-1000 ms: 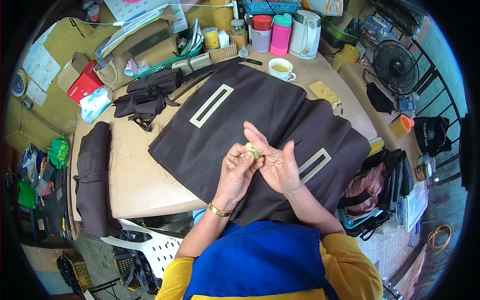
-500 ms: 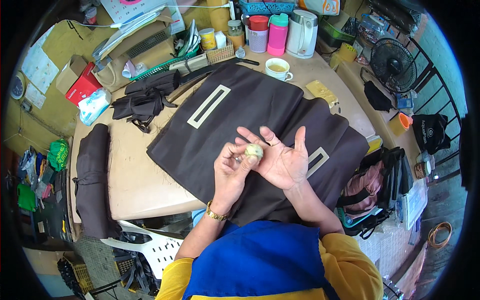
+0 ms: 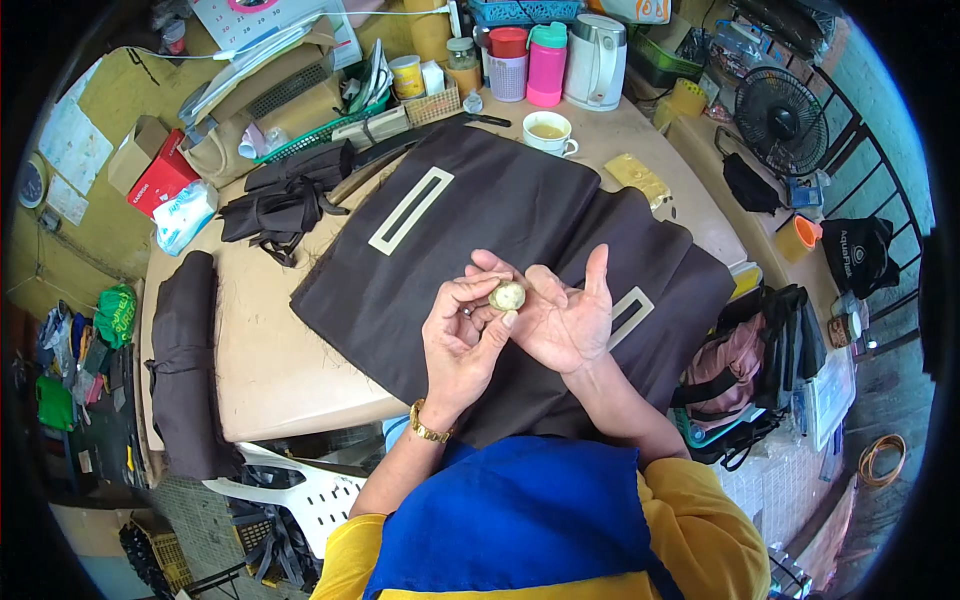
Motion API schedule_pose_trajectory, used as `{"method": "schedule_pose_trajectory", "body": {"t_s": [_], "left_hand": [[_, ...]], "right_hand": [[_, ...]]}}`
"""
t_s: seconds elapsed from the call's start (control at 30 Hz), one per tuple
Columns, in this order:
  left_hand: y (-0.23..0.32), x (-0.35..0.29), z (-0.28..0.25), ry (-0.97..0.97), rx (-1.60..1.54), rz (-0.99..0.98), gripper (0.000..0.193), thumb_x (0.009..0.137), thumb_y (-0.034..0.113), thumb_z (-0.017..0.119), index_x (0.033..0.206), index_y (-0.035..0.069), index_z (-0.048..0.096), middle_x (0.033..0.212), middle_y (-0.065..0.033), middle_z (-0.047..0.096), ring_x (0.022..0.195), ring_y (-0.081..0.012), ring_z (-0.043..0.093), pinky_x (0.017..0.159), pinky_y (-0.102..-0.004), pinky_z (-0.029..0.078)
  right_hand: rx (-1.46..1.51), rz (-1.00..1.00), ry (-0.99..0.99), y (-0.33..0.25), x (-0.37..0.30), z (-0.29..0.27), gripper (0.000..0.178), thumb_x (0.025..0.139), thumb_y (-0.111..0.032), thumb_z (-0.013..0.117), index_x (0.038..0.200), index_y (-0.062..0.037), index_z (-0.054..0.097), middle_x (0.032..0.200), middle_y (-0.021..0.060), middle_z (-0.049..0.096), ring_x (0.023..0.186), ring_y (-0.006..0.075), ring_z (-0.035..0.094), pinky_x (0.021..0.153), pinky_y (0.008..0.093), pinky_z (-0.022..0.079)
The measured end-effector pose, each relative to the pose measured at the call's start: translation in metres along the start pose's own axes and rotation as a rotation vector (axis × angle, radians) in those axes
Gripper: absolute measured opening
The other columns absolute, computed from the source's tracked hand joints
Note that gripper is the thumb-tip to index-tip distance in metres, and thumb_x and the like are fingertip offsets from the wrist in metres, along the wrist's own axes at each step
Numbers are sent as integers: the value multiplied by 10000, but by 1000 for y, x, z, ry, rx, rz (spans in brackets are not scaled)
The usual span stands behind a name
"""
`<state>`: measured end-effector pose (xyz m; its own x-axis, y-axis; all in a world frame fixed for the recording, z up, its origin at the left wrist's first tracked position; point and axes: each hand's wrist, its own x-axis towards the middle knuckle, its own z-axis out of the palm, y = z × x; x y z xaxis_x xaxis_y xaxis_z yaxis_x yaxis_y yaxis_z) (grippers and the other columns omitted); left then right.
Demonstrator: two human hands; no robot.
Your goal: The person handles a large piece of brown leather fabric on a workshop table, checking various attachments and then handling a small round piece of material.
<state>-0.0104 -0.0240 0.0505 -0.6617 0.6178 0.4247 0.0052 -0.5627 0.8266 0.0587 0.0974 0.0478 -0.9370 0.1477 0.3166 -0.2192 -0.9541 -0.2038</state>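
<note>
My left hand [image 3: 462,330], a gold watch [image 3: 430,423] on its wrist, pinches a small, round, pale greenish-cream lump [image 3: 507,296] between thumb and fingers. I cannot make out its kind. Beside it my right hand [image 3: 567,325] is open, palm up with the thumb spread, its fingers partly behind the lump. Both hands are above a large dark brown fabric [image 3: 450,280] spread over the table. One pale rectangular frame [image 3: 411,211] lies on the fabric's left part. Another frame [image 3: 629,318] lies near my right wrist.
A rolled dark fabric [image 3: 185,360] lies at the table's left edge, with dark bundles [image 3: 285,205] farther back. Behind the fabric stand a cup of drink [image 3: 548,133], a pink bottle [image 3: 546,70] and a white kettle [image 3: 595,62]. A yellow packet [image 3: 637,178] is at the right.
The lump has turned in my left fingers and shows a broader face. My right fingers have curled in a little closer to it. The whole view has shifted slightly.
</note>
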Motion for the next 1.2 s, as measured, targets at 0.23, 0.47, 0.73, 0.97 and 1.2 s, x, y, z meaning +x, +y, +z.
{"method": "schedule_pose_trajectory", "body": {"t_s": [0.23,0.47,0.73,0.97,1.2], "left_hand": [[-5,-2,-2,63,109,51,220,853,-47,707,1026,-6,576,1074,-97,595,978,-148,617,849,-267,525],[-6,-2,-2,124,601,251,188,781,-50,749,893,-27,599,934,-145,655,844,-193,657,755,-284,549],[-11,1,-6,70,-58,-107,127,936,53,649,1024,2,573,981,-119,690,848,-171,685,797,-280,556],[-9,4,-9,78,-390,-284,135,949,106,643,1022,26,564,1012,-126,692,880,-183,694,840,-304,570],[-14,2,-12,71,202,31,160,941,77,646,1050,1,557,1142,-158,652,971,-143,641,867,-291,546]], "right_hand": [[-572,-104,172,5,-3,1,705,885,-792,314,821,-116,504,1498,205,359,1418,303,287,1153,498,232],[-1489,-441,3,18,-4,-10,401,998,-383,535,1087,-30,367,1457,224,357,1300,144,354,1068,360,306],[-123,35,40,1,-2,7,782,872,-821,241,919,-97,534,1517,192,322,1235,238,433,1044,391,342],[-37,48,29,-5,-4,1,832,831,-854,310,943,-76,581,1534,189,299,1178,234,462,1059,411,319],[-764,-140,131,6,-6,-9,700,937,-711,356,1142,-57,495,1486,184,342,1325,276,367,1090,428,301]]}}
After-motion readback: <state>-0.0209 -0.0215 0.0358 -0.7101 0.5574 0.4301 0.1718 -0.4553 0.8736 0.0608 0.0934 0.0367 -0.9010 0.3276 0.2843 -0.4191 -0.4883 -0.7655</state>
